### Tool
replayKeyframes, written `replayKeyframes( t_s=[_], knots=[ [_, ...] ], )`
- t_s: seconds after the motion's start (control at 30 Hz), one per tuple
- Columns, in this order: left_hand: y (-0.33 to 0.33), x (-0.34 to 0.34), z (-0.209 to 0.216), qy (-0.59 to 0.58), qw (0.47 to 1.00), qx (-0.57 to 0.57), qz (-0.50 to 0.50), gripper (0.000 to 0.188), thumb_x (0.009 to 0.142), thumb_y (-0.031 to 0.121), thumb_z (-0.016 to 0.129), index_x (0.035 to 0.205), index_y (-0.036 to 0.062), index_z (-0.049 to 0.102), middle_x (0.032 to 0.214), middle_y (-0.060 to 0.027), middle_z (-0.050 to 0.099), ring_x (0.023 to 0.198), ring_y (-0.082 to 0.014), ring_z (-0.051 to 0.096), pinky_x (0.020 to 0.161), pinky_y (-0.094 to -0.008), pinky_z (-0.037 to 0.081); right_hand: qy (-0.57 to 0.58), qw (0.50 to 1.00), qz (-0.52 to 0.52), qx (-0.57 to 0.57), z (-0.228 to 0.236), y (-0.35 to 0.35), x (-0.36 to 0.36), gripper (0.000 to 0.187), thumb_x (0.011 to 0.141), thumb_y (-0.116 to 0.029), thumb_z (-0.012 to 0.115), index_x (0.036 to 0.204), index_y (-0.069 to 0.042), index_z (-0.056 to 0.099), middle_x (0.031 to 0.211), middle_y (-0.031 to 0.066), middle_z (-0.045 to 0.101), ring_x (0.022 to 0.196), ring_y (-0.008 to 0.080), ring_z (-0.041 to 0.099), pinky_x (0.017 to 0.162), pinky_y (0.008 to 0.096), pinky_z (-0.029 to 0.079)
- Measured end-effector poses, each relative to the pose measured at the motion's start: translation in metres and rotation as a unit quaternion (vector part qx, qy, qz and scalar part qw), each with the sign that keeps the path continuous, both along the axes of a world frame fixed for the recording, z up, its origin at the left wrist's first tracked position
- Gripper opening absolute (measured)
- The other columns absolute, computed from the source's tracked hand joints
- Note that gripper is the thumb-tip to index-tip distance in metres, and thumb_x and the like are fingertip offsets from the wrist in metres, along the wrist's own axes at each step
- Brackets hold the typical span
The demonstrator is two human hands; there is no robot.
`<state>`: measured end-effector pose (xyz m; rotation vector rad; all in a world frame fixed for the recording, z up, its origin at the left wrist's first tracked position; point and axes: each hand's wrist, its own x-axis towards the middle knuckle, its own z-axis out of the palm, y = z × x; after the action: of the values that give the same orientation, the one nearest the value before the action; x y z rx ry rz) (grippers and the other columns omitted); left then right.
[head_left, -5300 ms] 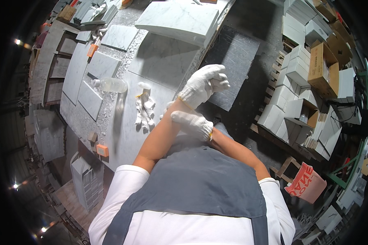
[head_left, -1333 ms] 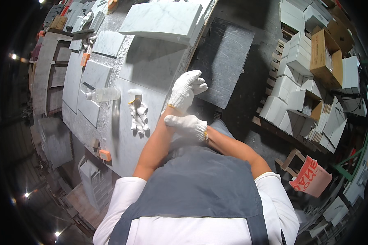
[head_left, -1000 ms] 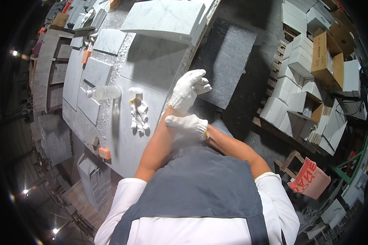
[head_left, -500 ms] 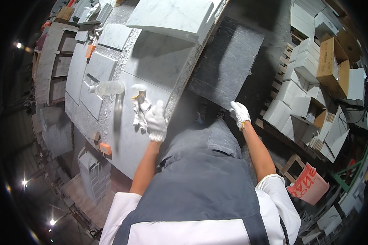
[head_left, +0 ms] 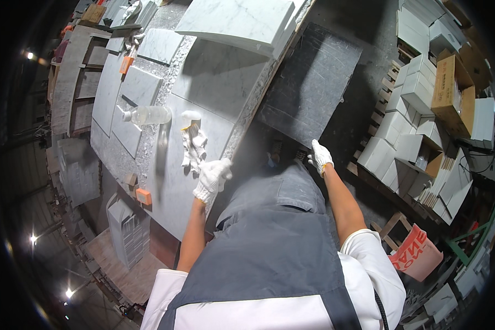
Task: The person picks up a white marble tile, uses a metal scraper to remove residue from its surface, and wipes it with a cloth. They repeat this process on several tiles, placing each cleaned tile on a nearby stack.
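Note:
My left hand (head_left: 213, 179), in a white knit glove, hovers at the edge of the marble-topped table, its fingers loosely bent and apart with nothing in them. Just beyond it, a crumpled pair of white gloves (head_left: 194, 147) lies on a pale marble slab (head_left: 168, 195). A small white object (head_left: 191, 116) sits past those gloves. My right hand (head_left: 320, 158), gloved too, is by the near corner of a dark scratched board (head_left: 311, 82), fingers extended and holding nothing. Whether its fingertips touch that corner I cannot tell.
A clear spray bottle (head_left: 148, 115) stands on the table among marble tiles (head_left: 140, 88). Orange blocks (head_left: 143, 196) rest near its left edge. A thick marble slab (head_left: 236, 22) lies at the far end. White boxes (head_left: 377, 154) and an open carton (head_left: 448, 93) fill pallets on the right.
My left hand has moved slightly nearer and turned, its fingers now bent rightward instead of pointing ahead. My right hand's fingers have straightened near the dark board. The view has shifted a little.

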<state>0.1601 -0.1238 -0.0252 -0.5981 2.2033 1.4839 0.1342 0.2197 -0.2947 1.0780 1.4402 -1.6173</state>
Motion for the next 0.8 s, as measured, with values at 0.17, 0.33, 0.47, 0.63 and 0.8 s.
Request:
replayKeyframes(
  t_s=[0.17,0.33,0.47,0.63,0.8],
  knots=[
    [0.007,-0.021,0.032,-0.295,0.941,-0.034,-0.161,0.034,0.093,0.038,0.065,0.089,0.0053,0.072,0.074,-0.0028,0.067,0.055,-0.009,0.055,0.048,-0.0264,0.045,-0.023,0.999,-0.038,-0.029,0.002,-0.014,-0.01,0.076,0.096,-0.055,0.066,0.149,-0.005,0.042,0.142,0.0167,0.053,0.116,0.035,0.063,0.087,0.044,0.059],
    [0.019,-0.028,0.009,0.027,0.874,-0.347,-0.338,0.028,0.1,0.032,0.062,0.096,0.0062,0.073,0.081,-0.0096,0.07,0.07,-0.0245,0.067,0.066,-0.0368,0.054,-0.035,0.991,-0.114,-0.058,-0.011,-0.021,-0.013,0.083,0.095,-0.052,0.069,0.155,-0.005,0.033,0.152,0.0191,0.041,0.122,0.0395,0.06,0.094,0.0495,0.057],
    [0.03,-0.028,-0.012,0.419,0.798,-0.406,-0.153,0.017,0.097,0.019,0.065,0.099,0.0035,0.072,0.089,-0.0115,0.071,0.077,-0.0317,0.067,0.073,-0.0402,0.054,-0.054,0.975,-0.198,-0.083,-0.021,-0.024,-0.016,0.083,0.095,-0.048,0.071,0.155,-0.007,0.032,0.158,0.0212,0.033,0.126,0.0452,0.055,0.095,0.0543,0.057],
    [0.051,-0.035,-0.002,0.397,0.896,-0.187,-0.07,0.014,0.095,0.018,0.068,0.096,0.0052,0.075,0.077,-0.0096,0.069,0.066,-0.0247,0.065,0.062,-0.0341,0.051,-0.032,0.978,-0.206,-0.025,-0.024,-0.029,-0.017,0.066,0.098,-0.049,0.066,0.144,-0.007,0.045,0.144,0.0193,0.043,0.117,0.0411,0.058,0.091,0.0552,0.059],
    [0.052,-0.047,0.037,-0.043,0.995,0.007,-0.095,0.023,0.096,0.024,0.064,0.095,0.0039,0.074,0.069,-0.0014,0.064,0.063,-0.0084,0.059,0.059,-0.0267,0.048,-0.011,0.986,-0.158,0.052,-0.019,-0.014,-0.009,0.061,0.099,-0.055,0.062,0.136,-0.007,0.052,0.129,0.0126,0.052,0.11,0.0316,0.058,0.085,0.0512,0.059]
  ],
)
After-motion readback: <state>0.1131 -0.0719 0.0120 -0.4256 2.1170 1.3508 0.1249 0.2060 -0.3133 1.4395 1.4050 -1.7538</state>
